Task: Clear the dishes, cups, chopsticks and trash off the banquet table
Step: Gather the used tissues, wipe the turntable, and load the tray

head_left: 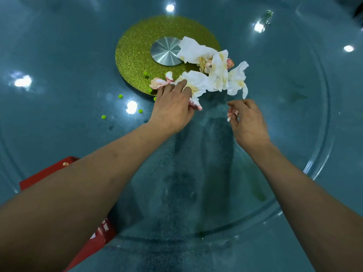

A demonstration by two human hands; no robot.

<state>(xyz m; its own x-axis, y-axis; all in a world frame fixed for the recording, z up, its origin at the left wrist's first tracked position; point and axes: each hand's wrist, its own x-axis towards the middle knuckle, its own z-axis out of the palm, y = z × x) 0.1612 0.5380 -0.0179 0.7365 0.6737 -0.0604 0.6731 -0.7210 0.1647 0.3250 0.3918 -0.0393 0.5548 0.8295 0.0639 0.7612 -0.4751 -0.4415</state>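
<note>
Head view, looking down on a round teal glass turntable (275, 134) with a glittery green-gold centre disc (135, 59) and a brushed-metal hub (166, 51). A heap of crumpled, yellow-stained white paper napkins (212, 75) lies across the near right edge of the disc and spills onto the glass; pinkish food scraps (158, 83) sit at its left end. The left hand (172, 108) rests on the near left part of the heap, fingers spread over the paper while thumb and fingers pinch a pink-stained wad at its near side. The right hand (248, 122), just near of the heap and apart from it, holds a small stained paper scrap (232, 114) between curled fingers. Small bright-green vegetable cubes (120, 96) lie scattered on the glass to the left, and a red printed carton (49, 173) shows under the left forearm. To gather well, the step seems to call for sweeping the loose napkins inward from the far and right sides into one bundle, trapping the scraps inside the paper so that none smear the glass. The cubes likely need a separate pass.
</note>
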